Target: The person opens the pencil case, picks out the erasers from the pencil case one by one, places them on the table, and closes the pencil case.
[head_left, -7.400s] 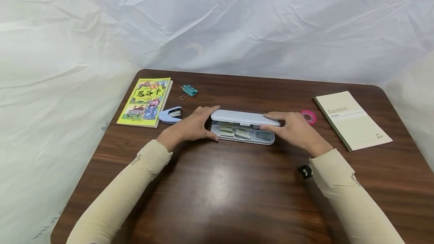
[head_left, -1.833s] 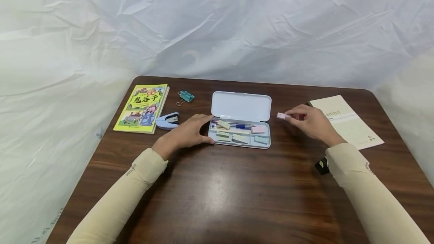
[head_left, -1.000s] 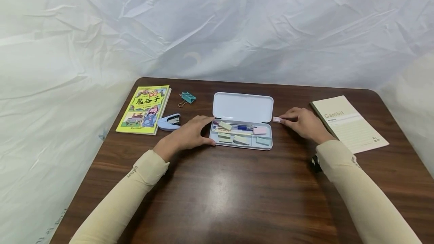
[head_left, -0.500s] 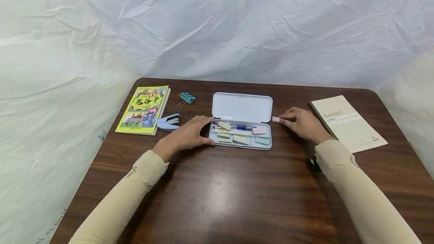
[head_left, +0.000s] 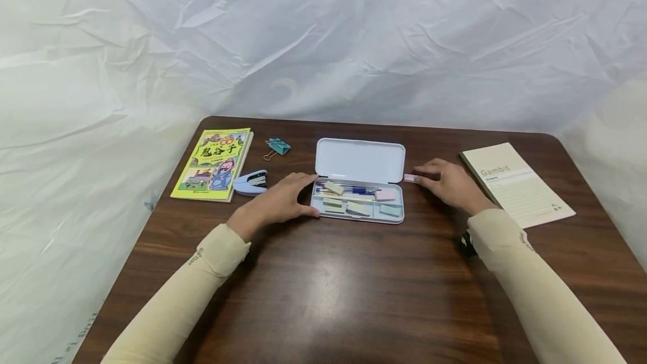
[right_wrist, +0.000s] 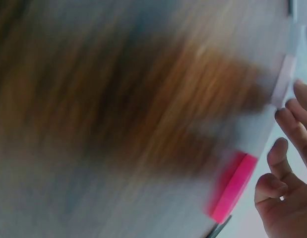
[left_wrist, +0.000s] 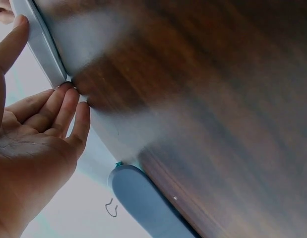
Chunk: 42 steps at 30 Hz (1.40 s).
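A white pencil case (head_left: 389, 219) lies open mid-table with its lid (head_left: 360, 160) laid back. Inside are pens, a pink eraser and several pale sticky-note pads. My left hand (head_left: 283, 198) rests with straight fingers against the case's left end; the left wrist view shows its fingertips (left_wrist: 69, 99) touching the case edge (left_wrist: 44, 44). My right hand (head_left: 445, 181) sits just right of the case. Its fingertips hold a small pink eraser (head_left: 410, 177) that lies on the table by the case's right end. The blurred right wrist view shows that eraser (right_wrist: 283, 82) at my loosely curled fingers (right_wrist: 284, 148).
On the brown table (head_left: 328, 285), a yellow book (head_left: 214, 156), a teal binder clip (head_left: 278, 146) and a blue stapler (head_left: 250, 181) lie at the left. A beige notebook (head_left: 515, 181) lies at the right. A pink tape roll (right_wrist: 232, 188) lies under my right hand. White sheeting surrounds the table.
Both hands lifted the lid and the case now lies open. My right hand brought the small pink eraser down from the air to the table beside the case. My left hand stayed put.
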Motion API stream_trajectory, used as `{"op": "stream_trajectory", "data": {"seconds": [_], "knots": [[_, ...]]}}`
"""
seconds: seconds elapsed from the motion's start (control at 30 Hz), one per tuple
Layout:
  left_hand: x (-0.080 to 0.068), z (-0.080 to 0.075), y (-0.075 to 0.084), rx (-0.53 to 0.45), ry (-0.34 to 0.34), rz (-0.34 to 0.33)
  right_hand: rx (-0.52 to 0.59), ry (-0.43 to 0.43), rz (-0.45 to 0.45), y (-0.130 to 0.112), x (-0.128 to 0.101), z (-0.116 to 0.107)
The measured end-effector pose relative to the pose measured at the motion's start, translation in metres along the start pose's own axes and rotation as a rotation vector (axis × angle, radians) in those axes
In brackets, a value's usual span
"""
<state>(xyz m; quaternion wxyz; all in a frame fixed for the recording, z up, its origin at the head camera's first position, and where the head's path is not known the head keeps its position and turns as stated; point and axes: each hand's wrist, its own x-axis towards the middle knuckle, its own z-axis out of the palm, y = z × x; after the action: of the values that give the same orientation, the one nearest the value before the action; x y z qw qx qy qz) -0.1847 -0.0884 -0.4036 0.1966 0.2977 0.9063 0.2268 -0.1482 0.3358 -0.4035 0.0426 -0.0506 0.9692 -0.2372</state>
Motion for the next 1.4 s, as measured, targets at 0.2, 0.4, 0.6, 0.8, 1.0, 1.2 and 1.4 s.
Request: {"op": "stream_trajectory", "data": {"seconds": [0.2, 0.4, 0.6, 0.8, 1.0, 1.2, 1.4], "knots": [[0.000, -0.001, 0.000, -0.001, 0.001, 0.010, 0.065, 0.151, -0.071, -0.017, -0.009, -0.002], [-0.001, -0.001, 0.000, 0.001, 0.002, 0.014, 0.128, 0.227, -0.163, -0.041, -0.013, 0.006], [-0.001, -0.001, 0.000, -0.004, 0.008, 0.019, 0.134, 0.143, -0.174, -0.064, -0.011, 0.020], [-0.001, -0.001, 0.000, 0.000, 0.008, 0.017, 0.087, 0.072, -0.172, -0.089, -0.004, 0.036], [-0.001, -0.001, -0.001, -0.003, 0.000, 0.012, 0.077, 0.069, -0.243, -0.107, 0.010, 0.057], [-0.001, -0.002, 0.000, 0.000, -0.005, 0.012, 0.048, 0.060, -0.241, -0.101, 0.037, 0.093], [-0.001, -0.002, 0.000, 0.008, -0.002, 0.016, 0.000, 0.022, -0.177, -0.114, 0.045, 0.107]]}}
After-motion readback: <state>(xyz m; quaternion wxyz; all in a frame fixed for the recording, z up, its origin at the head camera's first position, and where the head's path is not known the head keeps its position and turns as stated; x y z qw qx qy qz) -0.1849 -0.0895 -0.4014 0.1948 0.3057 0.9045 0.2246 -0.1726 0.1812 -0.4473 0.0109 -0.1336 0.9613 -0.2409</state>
